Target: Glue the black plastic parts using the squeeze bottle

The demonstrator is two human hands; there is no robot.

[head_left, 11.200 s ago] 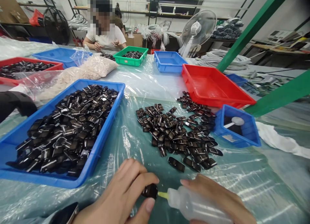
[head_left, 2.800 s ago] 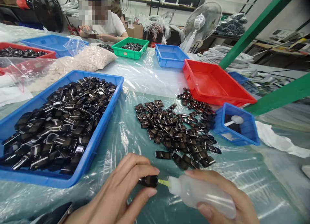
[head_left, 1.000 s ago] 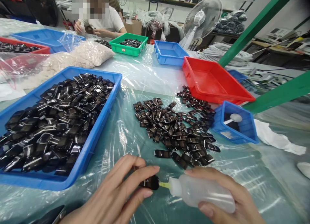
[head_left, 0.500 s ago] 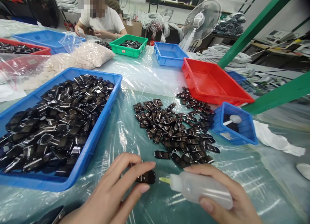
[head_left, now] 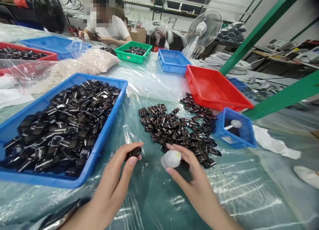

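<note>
My left hand [head_left: 119, 167] pinches a small glossy black plastic piece [head_left: 134, 153] between thumb and fingertips, just above the table. To its right, my right hand [head_left: 191, 170] has thumb and fingers around a translucent white squeeze bottle [head_left: 169, 159]. The bottle's yellow tip now shows at its upper right, foreshortened. Beyond the right hand lies a loose pile of similar black pieces [head_left: 171, 123], some hidden behind the fingers. At left, a large blue tray [head_left: 106, 137] is heaped with more black pieces.
At the right stand a red tray [head_left: 211, 87] and a small blue bin [head_left: 225, 138] holding a white spoon [head_left: 235, 124]. Further back are a green tray [head_left: 133, 59], a blue tray [head_left: 173, 65] and a bag of pale pieces [head_left: 99, 59]. A co-worker [head_left: 109, 29] sits across the table.
My hands have moved up and away from the body. The bottle has turned from its tip pointing left at the black piece to its tip at upper right; the left hand keeps its piece.
</note>
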